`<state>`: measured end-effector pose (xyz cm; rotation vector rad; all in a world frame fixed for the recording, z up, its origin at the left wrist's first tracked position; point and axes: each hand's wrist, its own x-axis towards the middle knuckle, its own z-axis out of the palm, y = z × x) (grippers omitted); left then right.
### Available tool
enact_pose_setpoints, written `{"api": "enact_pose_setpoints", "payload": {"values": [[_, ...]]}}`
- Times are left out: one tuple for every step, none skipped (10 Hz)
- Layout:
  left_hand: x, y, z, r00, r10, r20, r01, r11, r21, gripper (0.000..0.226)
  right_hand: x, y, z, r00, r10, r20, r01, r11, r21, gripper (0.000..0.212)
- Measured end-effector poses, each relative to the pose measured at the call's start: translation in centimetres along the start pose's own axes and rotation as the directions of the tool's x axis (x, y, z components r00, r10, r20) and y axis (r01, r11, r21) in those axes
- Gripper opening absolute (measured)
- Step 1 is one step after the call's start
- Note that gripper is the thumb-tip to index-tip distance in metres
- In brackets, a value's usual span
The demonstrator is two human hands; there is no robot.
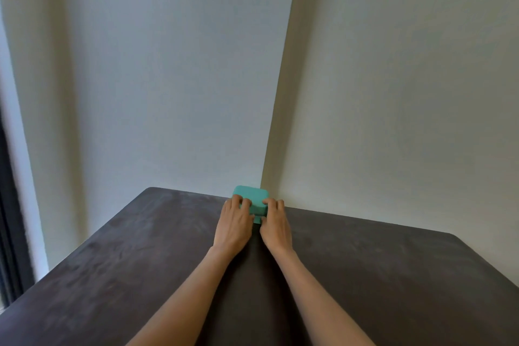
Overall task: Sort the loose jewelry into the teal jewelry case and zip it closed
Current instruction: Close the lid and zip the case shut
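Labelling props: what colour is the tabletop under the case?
Dark brown-grey, mottled table, seen in the head view.

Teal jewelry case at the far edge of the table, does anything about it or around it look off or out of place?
Nothing stands out. The teal jewelry case sits flat and looks closed near the wall corner on the dark table, with the left hand and right hand on it. No loose jewelry shows.

I see the teal jewelry case (250,196) lying flat and closed at the surface's far edge, in the wall corner; small, square, rounded corners; its near side is hidden.
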<state>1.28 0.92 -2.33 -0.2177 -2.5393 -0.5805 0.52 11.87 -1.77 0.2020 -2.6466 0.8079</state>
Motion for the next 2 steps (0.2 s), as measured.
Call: {"api": "enact_pose_setpoints", "payload": {"values": [[-0.6, 0.0, -0.5, 0.986, -0.012, 0.168, 0.004, 0.999, 0.048, 0.052, -0.1, -0.8, -1.5, 0.989, 0.048, 0.143, -0.05, 0.999, 0.006, 0.052], [-1.5, 0.0, -1.2, 0.964, -0.035, 0.264, -0.006, 0.988, 0.155, 0.06, -1.7, -1.1, -2.7, 0.981, 0.047, 0.19, -0.052, 0.999, 0.017, 0.053]]}}
